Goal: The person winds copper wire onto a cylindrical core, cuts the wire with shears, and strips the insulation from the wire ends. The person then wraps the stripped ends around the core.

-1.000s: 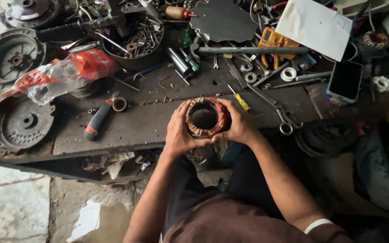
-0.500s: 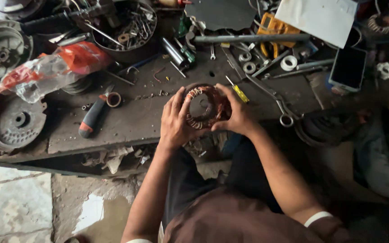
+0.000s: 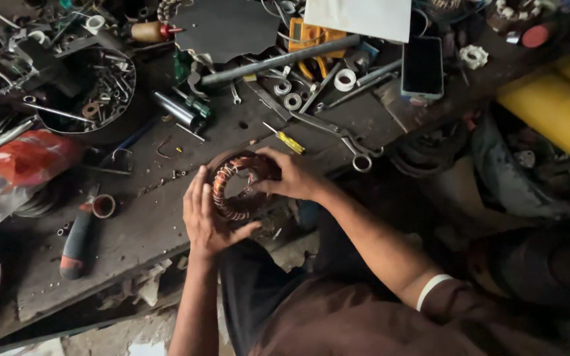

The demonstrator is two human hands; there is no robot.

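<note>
A round motor stator with copper windings (image 3: 232, 191) is held at the near edge of the dark workbench (image 3: 133, 231), tilted on its side. My left hand (image 3: 204, 221) cups its left and lower rim, thumb under it. My right hand (image 3: 291, 177) grips the upper right rim, fingers curled over the windings. A yellow-handled screwdriver (image 3: 286, 139) lies on the bench just beyond my right hand.
A black and red tool handle (image 3: 74, 244) and a small ring (image 3: 103, 206) lie to the left. A red plastic bag (image 3: 28, 158), a round pan of metal parts (image 3: 90, 95), a long grey bar (image 3: 278, 60), wrenches (image 3: 338, 135), a phone (image 3: 422, 66) and a yellow container (image 3: 562, 105) crowd the bench.
The stator has turned from facing up to tilted on edge in both hands. The camera view has shifted so the bench now runs diagonally.
</note>
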